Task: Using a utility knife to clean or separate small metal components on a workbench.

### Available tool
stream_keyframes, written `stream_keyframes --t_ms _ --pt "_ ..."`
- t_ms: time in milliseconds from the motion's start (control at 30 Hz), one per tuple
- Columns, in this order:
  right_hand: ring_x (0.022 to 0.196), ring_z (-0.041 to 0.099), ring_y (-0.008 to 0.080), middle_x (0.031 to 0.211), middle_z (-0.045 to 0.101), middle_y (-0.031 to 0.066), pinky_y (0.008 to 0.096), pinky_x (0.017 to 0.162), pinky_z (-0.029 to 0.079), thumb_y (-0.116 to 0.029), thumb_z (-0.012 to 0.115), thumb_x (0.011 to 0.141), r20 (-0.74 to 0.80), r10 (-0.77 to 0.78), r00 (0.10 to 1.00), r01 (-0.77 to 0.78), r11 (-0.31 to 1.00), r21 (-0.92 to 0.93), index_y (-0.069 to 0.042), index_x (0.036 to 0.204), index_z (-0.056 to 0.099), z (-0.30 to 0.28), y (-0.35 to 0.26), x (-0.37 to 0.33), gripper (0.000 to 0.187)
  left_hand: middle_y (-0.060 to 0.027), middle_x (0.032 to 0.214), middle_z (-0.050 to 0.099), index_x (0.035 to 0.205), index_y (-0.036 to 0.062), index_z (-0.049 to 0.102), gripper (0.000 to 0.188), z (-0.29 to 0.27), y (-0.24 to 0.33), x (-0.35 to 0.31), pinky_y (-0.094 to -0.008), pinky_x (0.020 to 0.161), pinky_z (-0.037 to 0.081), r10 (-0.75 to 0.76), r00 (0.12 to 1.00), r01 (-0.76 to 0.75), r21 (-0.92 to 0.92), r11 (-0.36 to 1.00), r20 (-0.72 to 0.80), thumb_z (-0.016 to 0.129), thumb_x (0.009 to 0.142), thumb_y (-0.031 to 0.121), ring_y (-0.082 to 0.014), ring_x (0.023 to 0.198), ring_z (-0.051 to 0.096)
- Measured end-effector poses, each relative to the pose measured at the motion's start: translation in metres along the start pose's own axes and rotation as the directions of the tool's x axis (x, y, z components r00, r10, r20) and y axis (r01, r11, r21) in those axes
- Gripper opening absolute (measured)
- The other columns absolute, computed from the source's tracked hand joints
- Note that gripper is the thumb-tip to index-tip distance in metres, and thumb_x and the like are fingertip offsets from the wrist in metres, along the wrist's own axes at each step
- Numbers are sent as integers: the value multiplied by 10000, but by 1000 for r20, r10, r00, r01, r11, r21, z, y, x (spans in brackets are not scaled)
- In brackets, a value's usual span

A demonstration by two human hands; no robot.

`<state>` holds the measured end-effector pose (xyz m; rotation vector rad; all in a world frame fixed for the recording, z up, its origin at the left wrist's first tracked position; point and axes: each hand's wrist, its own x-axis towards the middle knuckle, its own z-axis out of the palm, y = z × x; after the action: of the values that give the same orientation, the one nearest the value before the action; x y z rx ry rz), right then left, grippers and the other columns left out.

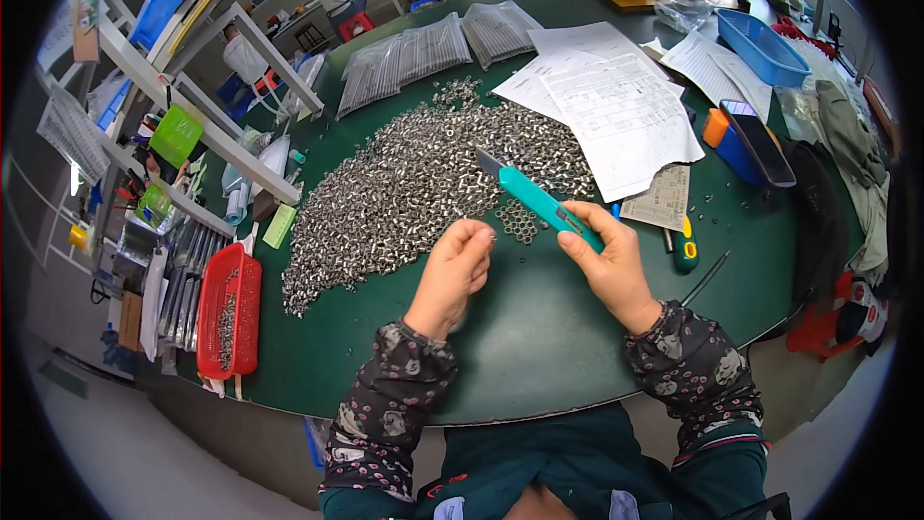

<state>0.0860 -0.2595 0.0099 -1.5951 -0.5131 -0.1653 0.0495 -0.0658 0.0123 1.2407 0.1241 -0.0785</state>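
Note:
In my right hand (616,265) is a teal utility knife (541,200), its blade out and angled up to the left over the metal parts. My left hand (452,270) is closed in a pinch just left of it; a tiny bit of something may show at the fingertips, too small to name. Beyond both hands spreads a wide heap of small shiny metal rings or nuts (414,173). A small flat cluster of metal rings (517,221) lies apart from the heap, between my hands and under the knife.
Printed papers (616,106) and bagged metal rods (423,50) lie beyond the heap. At the left edge sits a red basket (250,313) with small parts. On the right are a phone (757,140), a green-yellow-handled tool (685,248), a thin dark rod (705,277) and a blue basket (765,48).

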Motion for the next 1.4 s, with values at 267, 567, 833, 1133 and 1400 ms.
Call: stream_keyframes --t_ms 267,567,833,1133,1400 --pt "791 573 304 889 589 152 340 684 450 -165 627 715 360 -40 932 125 968 -217 -15 957 567 17 1 -13 291 -66 820 542 986 48 489 130 -62 -9 -44 -134 355 277 57 986 -108 -344 933 -156 442 879 107 -27 495 373" --pt "751 571 301 837 593 153 345 650 443 -201 604 735 512 118 851 17 968 -252 -25 948 579 21 -2 -13 277 -26 783 512 964 39 497 116 -71 -13 -42 -134 363 256 72 987 -108 -261 959 -142 470 866 94 -22 494 350" --pt "692 569 228 802 595 148 299 640 438 -187 576 756 530 129 838 -4 973 -231 9 949 570 21 -3 -13 275 4 723 470 958 43 493 109 -65 -13 -43 -142 371 235 75 991 -105 -296 949 -111 470 867 97 -23 492 332" --pt "711 576 231 809 600 149 301 652 440 -192 579 757 548 173 818 -48 971 -235 -4 960 579 20 -1 -14 277 28 627 409 944 22 495 110 -63 -12 -44 -148 374 234 63 991 -91 -249 964 -117 477 863 94 -21 476 317" --pt "736 578 280 836 598 161 324 659 446 -193 584 748 524 145 839 26 952 -306 -11 945 586 21 -2 -16 268 33 602 386 941 11 496 124 -66 -15 -45 -149 377 226 33 995 -59 -269 961 -99 476 866 107 -23 467 307"
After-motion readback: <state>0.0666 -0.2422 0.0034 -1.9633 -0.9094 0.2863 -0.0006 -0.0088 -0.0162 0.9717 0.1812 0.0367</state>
